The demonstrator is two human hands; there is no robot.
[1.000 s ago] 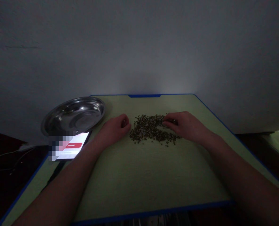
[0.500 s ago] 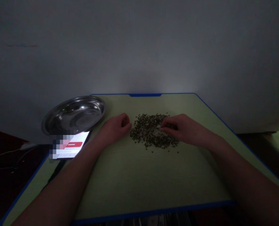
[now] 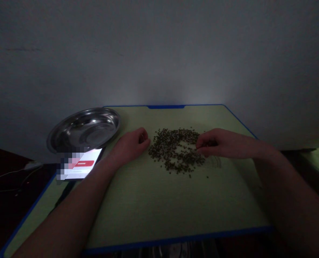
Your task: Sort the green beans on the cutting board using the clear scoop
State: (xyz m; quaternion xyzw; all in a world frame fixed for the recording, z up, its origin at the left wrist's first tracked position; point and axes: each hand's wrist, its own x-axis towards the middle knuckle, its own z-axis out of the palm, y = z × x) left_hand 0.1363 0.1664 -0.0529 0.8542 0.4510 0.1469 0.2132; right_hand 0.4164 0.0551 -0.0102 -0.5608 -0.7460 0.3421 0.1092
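Observation:
Small dark seed-like grains [image 3: 163, 147] lie in a loose, spread pile on the pale green table, with a thin patch near the middle. At the pile's left edge rests my left hand [image 3: 134, 143], its fingers curled closed; what they hold, if anything, is hidden. My right hand [image 3: 213, 143] is at the pile's right edge, palm side toward the grains. Its thumb and fingertips are pinched together among the outermost grains, and I cannot make out what is between them.
A wide steel basin [image 3: 86, 129] stands at the table's left side. In front of it lies a phone [image 3: 88, 165] with a lit screen, near my left forearm. The table [image 3: 181, 208] has a blue rim and meets a grey wall behind.
My right hand has shifted right, from over the pile to its right edge. Grains have moved about, and the bare patch has changed shape. My left hand stays put.

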